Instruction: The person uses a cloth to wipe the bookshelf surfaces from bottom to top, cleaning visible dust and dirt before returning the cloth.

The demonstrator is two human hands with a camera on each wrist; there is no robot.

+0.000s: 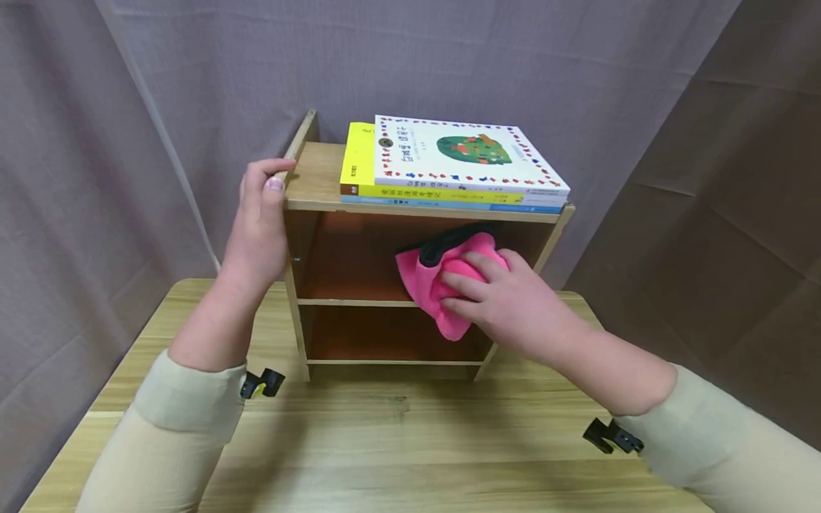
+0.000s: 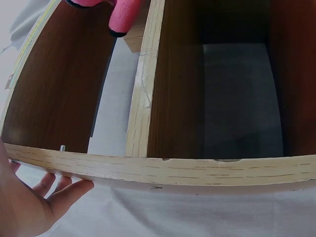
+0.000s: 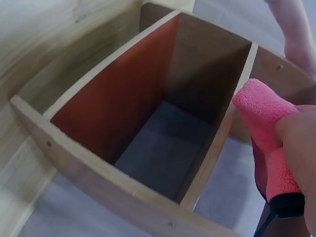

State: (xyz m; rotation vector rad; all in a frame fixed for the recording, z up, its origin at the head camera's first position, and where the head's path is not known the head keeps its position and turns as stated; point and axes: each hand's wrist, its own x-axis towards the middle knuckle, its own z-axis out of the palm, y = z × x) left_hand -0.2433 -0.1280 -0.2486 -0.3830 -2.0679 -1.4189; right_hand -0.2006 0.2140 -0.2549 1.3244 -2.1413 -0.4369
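A small wooden bookshelf (image 1: 356, 303) with two open compartments stands on the table. My left hand (image 1: 259, 214) grips its left side panel near the top; in the left wrist view, fingers (image 2: 69, 197) lie along the panel's outer face. My right hand (image 1: 507, 303) holds a bunched pink cloth (image 1: 423, 281) with black edging at the right part of the upper compartment. In the right wrist view the pink cloth (image 3: 261, 111) touches or overlaps the front edge of the middle shelf board (image 3: 217, 148); the exact contact is hard to tell.
Several stacked books (image 1: 471, 157) lie on top of the bookshelf, a white one uppermost. Beneath is the wood-grain table (image 1: 385, 456). Grey curtains (image 1: 410, 57) hang behind and at the sides. A small black clip (image 1: 263, 383) sits at each sleeve cuff.
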